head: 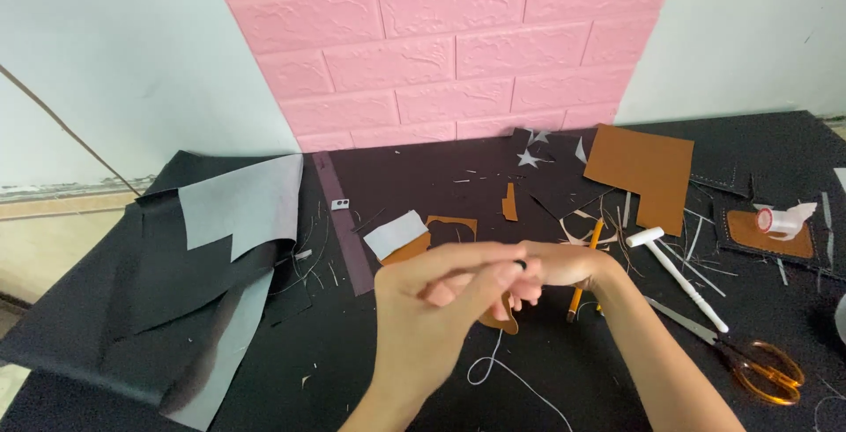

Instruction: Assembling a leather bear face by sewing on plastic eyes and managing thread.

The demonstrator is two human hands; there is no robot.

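My left hand [432,304] and my right hand [564,266] meet above the middle of a table covered in black cloth [423,177]. The left thumb and forefinger pinch a small dark tip at the point where the two hands touch. A small brown leather piece [500,317] pokes out below the fingers, and the right hand's curled fingers appear to hold it. A white thread [493,369] hangs from the hands and loops on the table. Most of the leather piece is hidden by the left hand.
A yellow pencil [583,275] and a white-handled tool [683,278] lie right of the hands. Orange-handled scissors [765,369] are at the near right, a brown leather sheet [643,172] at the back. A tape roll [775,219] sits far right, folded grey-black fabric [238,207] left.
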